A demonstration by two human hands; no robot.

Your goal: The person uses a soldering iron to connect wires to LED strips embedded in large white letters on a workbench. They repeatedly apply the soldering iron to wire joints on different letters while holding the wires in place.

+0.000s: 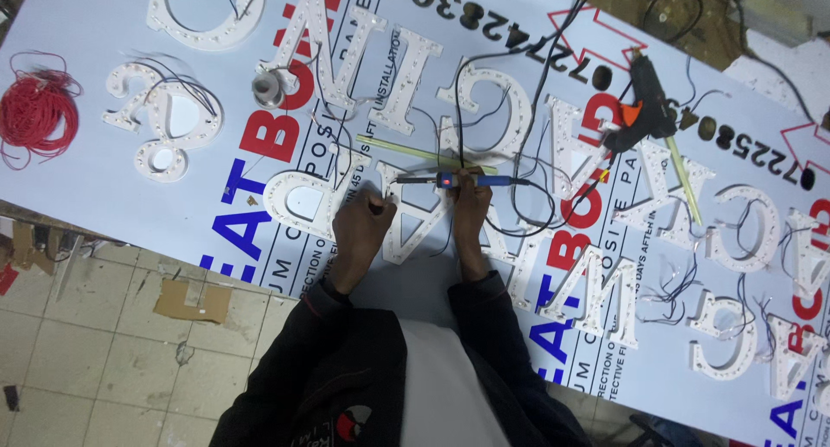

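Soldering iron (458, 181), blue handle with a red patch, lay level across the white panel (86, 32), tip pointing toward the person's left. Right hand (471, 207) was closed around the handle from below, wrist straight, forearm running back to a dark sleeve (493, 326). Tip sat over the top of a white channel letter (415, 226) studded with small LEDs. Left hand (363, 226) was curled shut on that letter's edge, pinching something dark and small; couldn't tell what. Both arms came in roughly parallel from the body. Black cable (540, 213) looped off the iron's rear end. 2 pale glue sticks (415, 151) lay just above the iron. Black glue gun (644, 101) with orange trigger sat well off to the right. Red wire coil (35, 110) lay at the far left edge, solder spool (268, 88) near the upper letters.
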